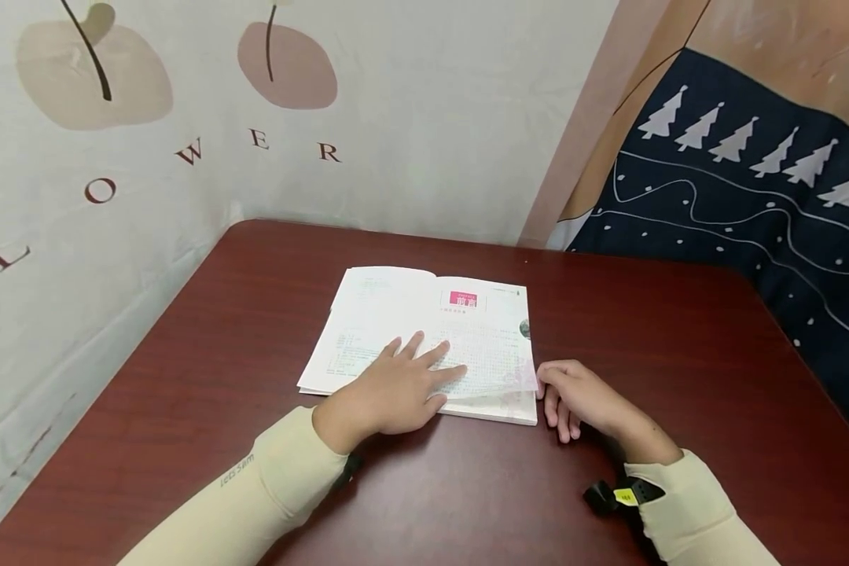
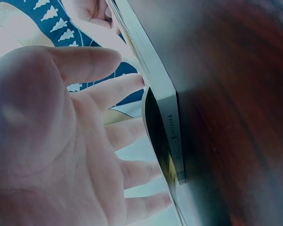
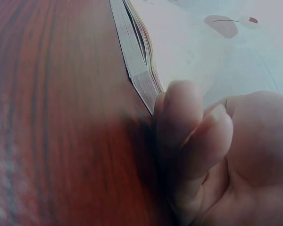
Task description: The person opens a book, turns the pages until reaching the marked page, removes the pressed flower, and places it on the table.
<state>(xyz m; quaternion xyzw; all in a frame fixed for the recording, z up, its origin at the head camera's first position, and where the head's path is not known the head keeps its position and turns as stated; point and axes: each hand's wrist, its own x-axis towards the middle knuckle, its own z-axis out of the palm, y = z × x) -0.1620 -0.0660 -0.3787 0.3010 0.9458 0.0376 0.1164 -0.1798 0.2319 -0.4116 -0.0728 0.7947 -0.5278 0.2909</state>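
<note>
Book (image 1: 424, 314) lying open on the desk (image 1: 644, 338) in the head view, near the middle, and the left grip (image 1: 399, 393) sits across its lower part, fingers spread wide, holding nothing. Over at the lower right corner, the right grip (image 1: 573, 397) curls its fingers beside the right page (image 1: 495, 338); whether a sheet is pinched there, I can't tell. Danger point, for me: if that spread palm bears down while a page is lifted, the paper could crease or tear. Lift it altogether, though, and the pages might spring shut. Left wrist view now: fingertips (image 2: 136, 83) on the open leaves, a dark gap below them where they bow away from the thick block (image 2: 151, 66). Push there and the book could rock or slide. Across to the right wrist view, fingers bent right at the corner, the page edges (image 3: 144, 47) slightly fanned. Layers that loose could easily let two sheets come up together, or slip from those fingers and bend a corner.
</note>
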